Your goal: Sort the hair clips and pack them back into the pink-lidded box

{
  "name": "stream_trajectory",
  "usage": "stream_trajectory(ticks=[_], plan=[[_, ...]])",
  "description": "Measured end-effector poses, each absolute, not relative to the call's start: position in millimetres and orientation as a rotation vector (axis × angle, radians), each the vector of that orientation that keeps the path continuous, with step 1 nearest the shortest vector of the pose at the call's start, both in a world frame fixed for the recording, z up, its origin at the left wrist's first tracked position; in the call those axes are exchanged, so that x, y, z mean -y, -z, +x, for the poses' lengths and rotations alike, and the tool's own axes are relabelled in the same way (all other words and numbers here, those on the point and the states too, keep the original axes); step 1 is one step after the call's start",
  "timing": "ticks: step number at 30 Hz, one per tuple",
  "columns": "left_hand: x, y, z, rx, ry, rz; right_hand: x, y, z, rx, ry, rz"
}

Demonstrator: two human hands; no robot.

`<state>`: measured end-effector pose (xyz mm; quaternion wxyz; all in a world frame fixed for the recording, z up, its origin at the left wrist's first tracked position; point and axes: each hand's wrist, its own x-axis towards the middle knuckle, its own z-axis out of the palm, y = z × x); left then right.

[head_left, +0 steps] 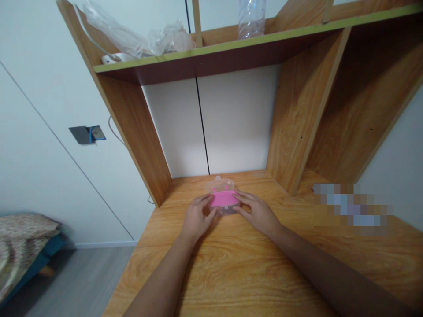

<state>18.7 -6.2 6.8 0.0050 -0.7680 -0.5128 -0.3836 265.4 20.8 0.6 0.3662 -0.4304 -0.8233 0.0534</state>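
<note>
A wooden desk [231,273] with a warm grain fills the lower half of the view, running back to a white wall panel. Above it sits a built-in wooden hutch with slanted side boards and a shelf [231,48] edged in pale green. On the shelf lie crumpled clear plastic bags [139,37] towards the left, and a clear plastic bottle [251,17] stands further right. To the left of the desk is a plain white wall with a small grey wall plate [86,134], and in the bottom left corner a bed [23,246] with a patterned cover stands on a grey floor. Two bare forearms reach in from the bottom edge and meet near the back middle of the desk. Between them rests a small clear plastic container [222,198] with a pink part across its front and a rounded transparent top. The left hand [197,218] touches the container's left side, and the right hand [256,213] touches its right side. Each hand's grip is closed lightly against the container, fingers curled around its edges with thumbs near the front, holding it from both sides while it sits on the desk. A blurred-out patch lies on the desk to the right.
</note>
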Motion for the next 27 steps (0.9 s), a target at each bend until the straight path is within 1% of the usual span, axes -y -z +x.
stream_trajectory(ticks=[6, 13, 27], plan=[[6.9, -13.7, 18.9, 1.509, 0.993, -2.384, -19.7, 1.1, 263.6, 2.198, 0.027, -1.08], [2.4, -12.8, 16.6, 1.477, 0.849, -2.432, -19.0, 1.4, 262.1, 2.226, 0.09, -1.096], [1.2, -6.7, 7.9, 1.44, 1.034, -2.494, -15.3, 2.4, 264.9, 2.227, 0.118, -1.045]])
